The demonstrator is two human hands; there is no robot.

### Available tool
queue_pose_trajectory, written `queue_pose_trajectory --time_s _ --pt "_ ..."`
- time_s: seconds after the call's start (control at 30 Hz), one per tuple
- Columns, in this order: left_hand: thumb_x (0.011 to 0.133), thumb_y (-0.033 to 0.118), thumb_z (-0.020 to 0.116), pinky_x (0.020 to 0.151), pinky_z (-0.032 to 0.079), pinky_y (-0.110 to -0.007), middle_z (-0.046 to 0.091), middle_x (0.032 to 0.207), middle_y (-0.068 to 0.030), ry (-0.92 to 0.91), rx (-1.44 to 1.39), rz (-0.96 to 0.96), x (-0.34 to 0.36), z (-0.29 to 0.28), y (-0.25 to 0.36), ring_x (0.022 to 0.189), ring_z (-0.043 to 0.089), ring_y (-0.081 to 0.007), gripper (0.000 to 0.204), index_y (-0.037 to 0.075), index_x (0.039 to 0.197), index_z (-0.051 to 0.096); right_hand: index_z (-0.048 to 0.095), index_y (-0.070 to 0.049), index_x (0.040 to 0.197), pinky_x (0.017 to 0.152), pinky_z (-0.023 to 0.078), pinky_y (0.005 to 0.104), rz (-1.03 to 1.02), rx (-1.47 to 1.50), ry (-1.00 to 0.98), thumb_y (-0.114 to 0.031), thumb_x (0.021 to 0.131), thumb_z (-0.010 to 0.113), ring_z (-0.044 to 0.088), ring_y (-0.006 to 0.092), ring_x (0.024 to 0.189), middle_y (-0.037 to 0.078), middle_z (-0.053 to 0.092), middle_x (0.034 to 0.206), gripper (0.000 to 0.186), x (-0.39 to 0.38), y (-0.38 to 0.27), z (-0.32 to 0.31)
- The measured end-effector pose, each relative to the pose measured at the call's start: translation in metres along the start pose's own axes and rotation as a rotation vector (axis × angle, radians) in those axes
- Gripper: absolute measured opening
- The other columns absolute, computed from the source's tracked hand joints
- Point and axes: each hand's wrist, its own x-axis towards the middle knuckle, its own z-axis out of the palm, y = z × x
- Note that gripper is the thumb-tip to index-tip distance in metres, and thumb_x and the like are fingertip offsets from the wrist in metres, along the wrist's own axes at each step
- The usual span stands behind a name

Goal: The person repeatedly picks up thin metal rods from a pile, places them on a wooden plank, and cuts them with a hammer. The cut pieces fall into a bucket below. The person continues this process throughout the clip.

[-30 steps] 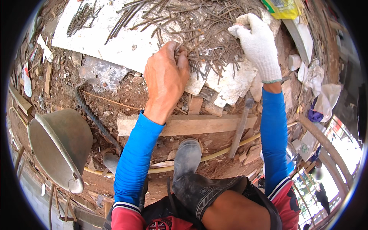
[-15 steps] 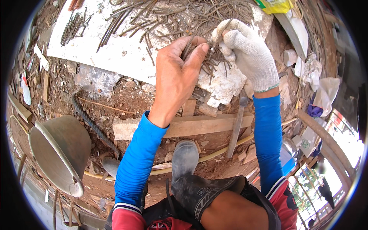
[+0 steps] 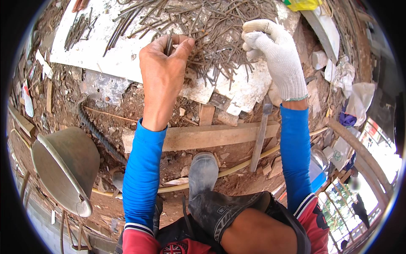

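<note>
My bare left hand is closed around a few dark nails, which stick up between its thumb and fingers. It hovers over the near left side of a large pile of rusty, partly bent nails. My right hand, in a white knitted glove, is at the pile's right edge with its fingers curled in; whatever may be between its fingertips is hidden. The nails lie on a white, dusty board. A small bunch of nails lies apart at its far left, and longer nails lie right of that.
A hammer leans across a wooden plank in front of the board. A bucket lies tipped at the left, near a dark ribbed bar. My boot stands by a yellow hose on rubble-strewn soil.
My left hand has moved left with the nails, away from my right hand. The right hand has shifted slightly right, and its fingers have drawn back from the pile.
</note>
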Motion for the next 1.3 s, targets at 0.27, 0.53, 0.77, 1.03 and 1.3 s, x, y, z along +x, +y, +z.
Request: queue_pose_trajectory --time_s 0.27,0.53,0.77,1.03,1.3 --pt "0.103 0.012 0.072 0.058 0.045 -0.032 0.067 0.07 -0.0057 0.001 0.171 0.136 -0.008 -0.003 -0.007 0.064 0.053 -0.0087 0.019 -0.006 0.107 0.078 0.079 -0.013 0.118 0.078 0.06 0.0338 -0.334 -0.489 -0.119 -0.009 0.092 0.078 0.074 0.0209 0.087 0.008 0.075 0.102 0.026 -0.026 -0.001 0.029" --pt "0.105 0.011 0.069 0.06 0.044 -0.032 0.062 0.071 -0.0027 -0.015 0.161 -0.002 -0.042 -0.014 -0.011 0.067 0.05 -0.0085 0.018 -0.006 0.105 0.076 0.079 -0.015 0.116 0.075 0.057 0.0365 -0.727 -0.79 0.004 -0.01 0.091 0.08 0.07 0.027 0.087 0.006 0.069 0.098 0.025 -0.01 0.033 0.049" --pt "0.109 0.016 0.065 0.062 0.044 -0.03 0.063 0.074 -0.0011 0.013 0.097 0.018 -0.058 -0.013 -0.02 0.069 0.051 -0.0072 0.024 -0.005 0.107 0.076 0.075 -0.008 0.115 0.082 0.062 0.0363 -0.425 -0.543 0.015 -0.008 0.095 0.072 0.077 0.0249 0.092 0.011 0.071 0.101 0.021 -0.027 0.012 0.032" --pt "0.114 0.024 0.062 0.053 0.025 -0.023 0.047 0.075 0.0092 -0.135 -0.186 -0.193 -0.075 -0.005 -0.034 0.062 0.036 -0.0016 0.026 0.001 0.116 0.074 0.072 0.004 0.13 0.077 0.062 0.0262 0.008 -0.046 0.051 -0.002 0.098 0.061 0.077 0.0144 0.097 0.011 0.079 0.11 0.034 -0.059 0.018 0.021" --pt "0.108 0.015 0.072 0.06 0.035 -0.025 0.063 0.079 0.002 -0.269 -0.164 -0.282 -0.106 0.02 -0.006 0.07 0.044 -0.0041 0.022 -0.007 0.109 0.076 0.071 0.005 0.13 0.068 0.058 0.0247 0.289 0.221 0.047 -0.002 0.094 0.069 0.075 0.0123 0.086 0.013 0.078 0.109 0.036 -0.126 0.012 0.029"
